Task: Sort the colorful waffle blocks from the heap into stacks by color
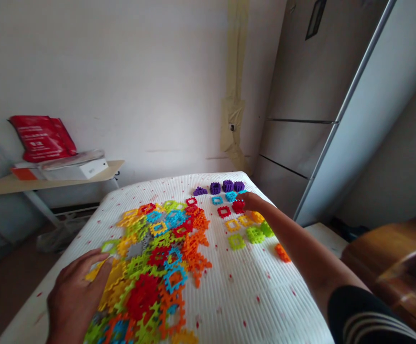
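My left hand (73, 291) is at the left edge of a heap of interlocking plastic pieces (158, 255), thumb and fingers apart, with a yellow piece (92, 273) showing between them. Past the heap, my right hand (253, 200) reaches to the sorted pieces on the right. Its fingers are drawn together at a red stack (238, 206) and a blue stack (231, 196); the fingertips are partly hidden. Single square frames lie beside the stacks: a blue frame (217, 200), a red frame (224, 211), a yellow frame (232, 225) and a green frame (236, 241).
Purple stacks (228, 186) line the far end of the white, red-dotted cloth (229, 306). Green stacks (256, 234) and an orange stack (282, 252) lie beneath my right forearm. A fridge (301, 119) stands at right; a side table (113, 168) holds boxes and a red bag (43, 138).
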Available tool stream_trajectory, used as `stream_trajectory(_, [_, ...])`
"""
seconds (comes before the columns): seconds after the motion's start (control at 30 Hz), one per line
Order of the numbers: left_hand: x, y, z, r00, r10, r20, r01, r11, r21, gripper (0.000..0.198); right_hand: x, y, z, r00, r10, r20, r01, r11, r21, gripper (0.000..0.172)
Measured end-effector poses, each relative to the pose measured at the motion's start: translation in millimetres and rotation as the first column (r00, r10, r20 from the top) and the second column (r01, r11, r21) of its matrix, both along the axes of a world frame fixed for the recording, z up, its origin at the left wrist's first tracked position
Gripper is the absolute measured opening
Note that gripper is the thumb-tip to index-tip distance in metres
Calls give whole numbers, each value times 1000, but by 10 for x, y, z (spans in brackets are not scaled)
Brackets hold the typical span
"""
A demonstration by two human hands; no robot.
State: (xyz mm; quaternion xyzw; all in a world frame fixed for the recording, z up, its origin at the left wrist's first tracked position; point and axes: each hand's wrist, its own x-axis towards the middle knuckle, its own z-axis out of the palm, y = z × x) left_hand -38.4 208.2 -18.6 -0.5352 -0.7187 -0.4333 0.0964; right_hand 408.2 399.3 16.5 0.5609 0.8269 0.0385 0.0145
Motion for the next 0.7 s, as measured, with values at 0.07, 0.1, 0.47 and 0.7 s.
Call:
stream_trajectory(0.07, [-8, 14, -21, 1000, -2, -12, 2, 999, -37, 22, -10, 22, -26, 1000, -5, 0, 5, 1000, -30, 50])
stream_trajectory(0.1, [-11, 18, -23, 1000, -1, -20, 0, 998, -60, 24, -13, 32, -35, 1000, -8, 0, 8, 999, -41, 52])
stream_trajectory(0.47, [-7, 35, -49, 998, -30, -58, 27, 998, -56, 28, -40, 62, -54, 1000, 3, 29, -1, 997, -77, 53])
stream_trajectory(0.7, [14, 35, -85, 994, -58, -96, 57, 998, -10, 25, -40, 127, -141, 998, 44, 47, -41, 997, -72, 44])
